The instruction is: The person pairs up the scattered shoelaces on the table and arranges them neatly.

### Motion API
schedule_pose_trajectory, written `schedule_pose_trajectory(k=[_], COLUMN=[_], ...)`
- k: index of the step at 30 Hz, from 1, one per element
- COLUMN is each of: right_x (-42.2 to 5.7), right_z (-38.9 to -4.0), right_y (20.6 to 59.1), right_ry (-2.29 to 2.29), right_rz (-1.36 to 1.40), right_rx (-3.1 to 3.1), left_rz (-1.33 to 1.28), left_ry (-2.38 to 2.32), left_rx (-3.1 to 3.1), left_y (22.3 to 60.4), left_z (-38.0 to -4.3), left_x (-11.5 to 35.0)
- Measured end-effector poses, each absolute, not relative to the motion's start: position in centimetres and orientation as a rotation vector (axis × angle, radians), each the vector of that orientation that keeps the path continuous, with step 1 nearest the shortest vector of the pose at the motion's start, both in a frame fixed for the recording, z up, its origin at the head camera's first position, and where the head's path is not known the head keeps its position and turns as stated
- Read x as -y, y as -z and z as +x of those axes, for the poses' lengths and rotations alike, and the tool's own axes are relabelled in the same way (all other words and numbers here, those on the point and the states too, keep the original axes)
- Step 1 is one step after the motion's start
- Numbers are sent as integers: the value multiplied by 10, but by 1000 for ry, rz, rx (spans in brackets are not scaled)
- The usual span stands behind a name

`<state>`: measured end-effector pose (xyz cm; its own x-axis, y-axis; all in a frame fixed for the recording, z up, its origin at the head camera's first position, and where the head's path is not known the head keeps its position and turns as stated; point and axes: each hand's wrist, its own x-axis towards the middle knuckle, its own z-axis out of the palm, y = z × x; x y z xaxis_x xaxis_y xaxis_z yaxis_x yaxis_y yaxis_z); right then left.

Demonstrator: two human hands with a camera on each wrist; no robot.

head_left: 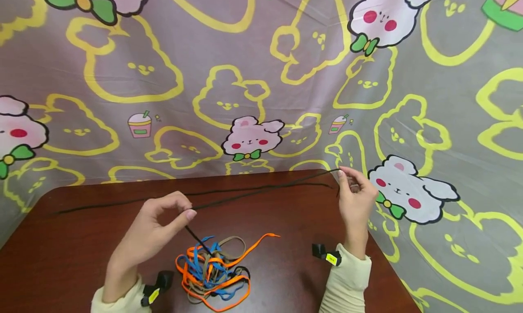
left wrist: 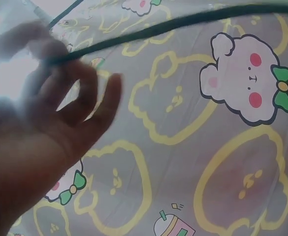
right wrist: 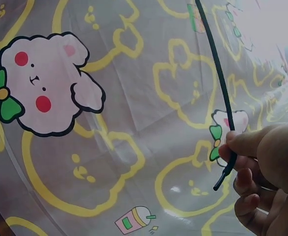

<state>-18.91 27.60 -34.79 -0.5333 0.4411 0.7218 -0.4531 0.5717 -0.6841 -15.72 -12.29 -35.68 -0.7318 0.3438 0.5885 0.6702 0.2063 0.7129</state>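
Note:
A black shoelace (head_left: 237, 197) is stretched between my two hands above the table. My left hand (head_left: 149, 229) pinches it between thumb and index finger, and its lower part runs down into a tangled pile of laces (head_left: 214, 276) in orange, blue, tan and black. Farther right and higher, my right hand (head_left: 354, 204) pinches the same shoelace near its end. In the right wrist view the lace's tipped end (right wrist: 218, 184) pokes out below the fingers. The left wrist view shows the lace (left wrist: 148, 32) leaving the left fingertips.
Another dark lace (head_left: 102, 205) lies nearly straight across the back of the brown table (head_left: 49, 258). One orange lace end (head_left: 269, 235) reaches out rightward from the pile. A patterned cloth (head_left: 253, 45) hangs behind and to the right of the table.

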Motion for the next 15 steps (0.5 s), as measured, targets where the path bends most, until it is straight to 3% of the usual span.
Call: schedule_pose_trajectory(k=[7, 15], right_x=[-301, -288], right_z=[-203, -189], right_y=[367, 352], right_ry=[-1197, -1224], right_rz=[-96, -140], right_rx=[1749, 1748], left_rz=[-1021, -925], left_ry=[1835, 1887], left_rx=[1617, 1372], left_y=[362, 360], left_z=[-163, -163], left_x=[121, 127])
